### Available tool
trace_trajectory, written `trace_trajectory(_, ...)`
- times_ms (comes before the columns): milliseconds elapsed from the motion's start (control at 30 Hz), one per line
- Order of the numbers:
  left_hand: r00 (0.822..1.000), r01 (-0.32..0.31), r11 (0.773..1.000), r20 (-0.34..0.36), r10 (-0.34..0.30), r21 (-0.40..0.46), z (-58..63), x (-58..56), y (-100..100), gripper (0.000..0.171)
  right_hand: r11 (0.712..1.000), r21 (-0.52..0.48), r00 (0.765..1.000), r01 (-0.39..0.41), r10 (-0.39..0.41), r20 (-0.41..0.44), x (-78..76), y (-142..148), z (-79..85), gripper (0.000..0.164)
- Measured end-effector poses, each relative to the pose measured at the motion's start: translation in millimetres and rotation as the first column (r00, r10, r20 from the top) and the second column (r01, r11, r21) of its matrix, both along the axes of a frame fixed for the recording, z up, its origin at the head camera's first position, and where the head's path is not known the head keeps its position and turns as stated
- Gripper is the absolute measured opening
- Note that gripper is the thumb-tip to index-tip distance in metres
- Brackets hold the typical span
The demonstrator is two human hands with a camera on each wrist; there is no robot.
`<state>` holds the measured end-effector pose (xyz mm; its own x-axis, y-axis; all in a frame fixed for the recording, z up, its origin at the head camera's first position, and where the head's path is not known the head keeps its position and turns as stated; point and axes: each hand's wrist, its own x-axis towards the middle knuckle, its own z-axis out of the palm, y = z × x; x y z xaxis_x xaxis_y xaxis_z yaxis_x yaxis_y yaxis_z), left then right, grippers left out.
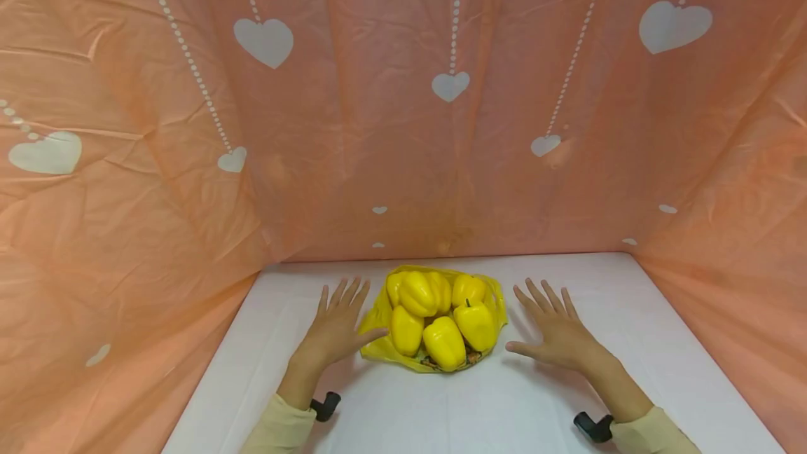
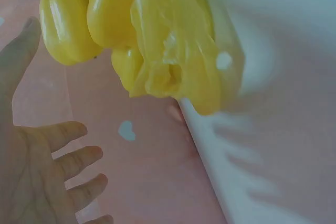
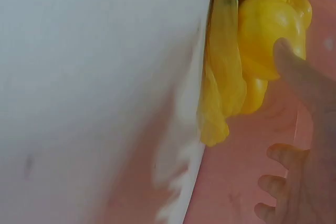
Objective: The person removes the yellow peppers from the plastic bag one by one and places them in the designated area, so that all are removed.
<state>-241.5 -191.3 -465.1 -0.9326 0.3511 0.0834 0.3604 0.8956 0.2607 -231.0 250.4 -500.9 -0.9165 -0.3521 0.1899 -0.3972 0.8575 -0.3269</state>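
Several yellow bell peppers (image 1: 444, 343) lie heaped on a flattened yellow plastic bag (image 1: 378, 350) in the middle of the table. My left hand (image 1: 334, 331) hovers at the heap's left side, fingers spread and straight, its thumb overlapping the bag's edge in the head view. On the other side my right hand (image 1: 557, 335) is spread the same way, apart from the bag. Neither hand holds anything. In the left wrist view, the crumpled side of the bag (image 2: 173, 51) stands beside the peppers (image 2: 65, 22). The right wrist view shows a pepper (image 3: 265, 30) behind the thumb.
The white table (image 1: 454, 412) ends at the back against a peach curtain (image 1: 403, 160) with white hearts. This curtain also hangs along the left and right sides. A black strap mount (image 1: 326, 406) sits at the left wrist, another black mount (image 1: 594, 427) at the right.
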Motion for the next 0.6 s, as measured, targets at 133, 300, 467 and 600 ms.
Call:
trace_trajectory(133,1.000,0.019,1.000,-0.007,-0.019,0.020,0.8,-2.1,10,0.102,1.000,-0.010,1.000,-0.019,0.019,0.014,-0.8,-6,-3.2,0.112)
trace_trajectory(300,0.999,0.036,0.998,-0.021,-0.035,0.044,-1.4,-6.7,22,0.101,1.000,-0.004,0.999,-0.030,0.030,0.020,-0.4,-13,-2.7,0.111)
trace_trajectory(467,0.999,0.049,0.995,-0.014,-0.048,0.085,-2.1,-9.9,33,0.102,0.998,-0.012,0.998,-0.054,0.055,0.009,-1.4,-19,-3.5,0.111)
trace_trajectory(600,0.998,0.059,0.993,-0.002,-0.060,0.104,-2.3,-10.8,41,0.102,0.998,-0.013,0.998,-0.061,0.061,0.016,-2.3,-23,-6.3,0.112)
